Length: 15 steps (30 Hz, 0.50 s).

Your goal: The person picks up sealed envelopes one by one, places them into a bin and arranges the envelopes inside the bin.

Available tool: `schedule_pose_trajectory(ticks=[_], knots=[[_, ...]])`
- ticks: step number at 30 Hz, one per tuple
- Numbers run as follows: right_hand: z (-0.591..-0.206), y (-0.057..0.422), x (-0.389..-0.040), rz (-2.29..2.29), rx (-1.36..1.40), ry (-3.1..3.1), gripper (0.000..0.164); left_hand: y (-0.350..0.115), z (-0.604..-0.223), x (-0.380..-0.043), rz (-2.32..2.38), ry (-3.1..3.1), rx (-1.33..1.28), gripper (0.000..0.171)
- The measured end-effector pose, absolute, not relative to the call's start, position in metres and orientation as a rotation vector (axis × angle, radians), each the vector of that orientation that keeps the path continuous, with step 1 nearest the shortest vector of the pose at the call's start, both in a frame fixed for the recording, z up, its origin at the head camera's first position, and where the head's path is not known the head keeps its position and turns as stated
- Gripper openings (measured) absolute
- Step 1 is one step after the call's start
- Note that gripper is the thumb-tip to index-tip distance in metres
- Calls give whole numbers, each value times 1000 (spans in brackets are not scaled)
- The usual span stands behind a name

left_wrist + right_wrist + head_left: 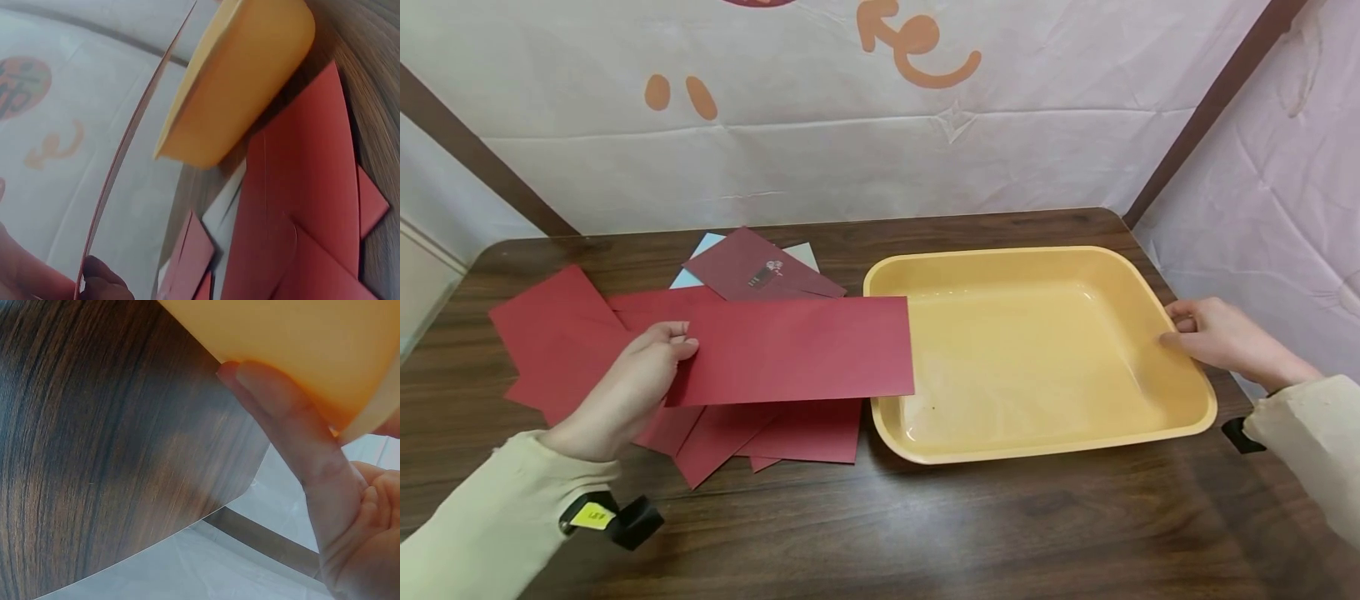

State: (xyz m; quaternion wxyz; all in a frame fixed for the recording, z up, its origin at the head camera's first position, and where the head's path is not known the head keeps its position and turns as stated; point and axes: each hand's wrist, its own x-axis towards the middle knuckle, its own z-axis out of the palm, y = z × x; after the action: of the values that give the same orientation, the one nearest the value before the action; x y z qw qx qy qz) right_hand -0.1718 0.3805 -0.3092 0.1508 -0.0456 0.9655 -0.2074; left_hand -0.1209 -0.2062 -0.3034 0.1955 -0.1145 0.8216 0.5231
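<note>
Two hands are working in the head view I am watching. The left hand (636,375) is pinching the left end of a red envelope (805,350) between thumb and fingers, while the envelope's right end is covering part of the left rim of a yellow tray (1037,358); I cannot tell from here whether they are touching. More red envelopes (561,337) are lying fanned beneath and to the left, with a maroon envelope (733,260) on the far side. The right hand (1217,337) is gripping the tray's right rim. Wood is stretching along the near side of the table (925,533), with a narrower strip running beyond the tray's far rim.

From the left wrist I am getting another angle: the held envelope is standing nearly edge-on above the pile, with the pale backdrop (144,206) showing between it and the tray.

From the right wrist I am seeing the tray's outer wall, a digit pressing against it and another showing past the rim. The table's edge is running close by, turning at a corner.
</note>
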Motion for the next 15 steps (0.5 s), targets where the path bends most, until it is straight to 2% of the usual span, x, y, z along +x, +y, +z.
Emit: schedule_pose_trajectory(ticks=[15], knots=[[-308, 380, -172, -602, -138, 2763, 42, -164, -288, -134, 1462, 2281, -78, 52]])
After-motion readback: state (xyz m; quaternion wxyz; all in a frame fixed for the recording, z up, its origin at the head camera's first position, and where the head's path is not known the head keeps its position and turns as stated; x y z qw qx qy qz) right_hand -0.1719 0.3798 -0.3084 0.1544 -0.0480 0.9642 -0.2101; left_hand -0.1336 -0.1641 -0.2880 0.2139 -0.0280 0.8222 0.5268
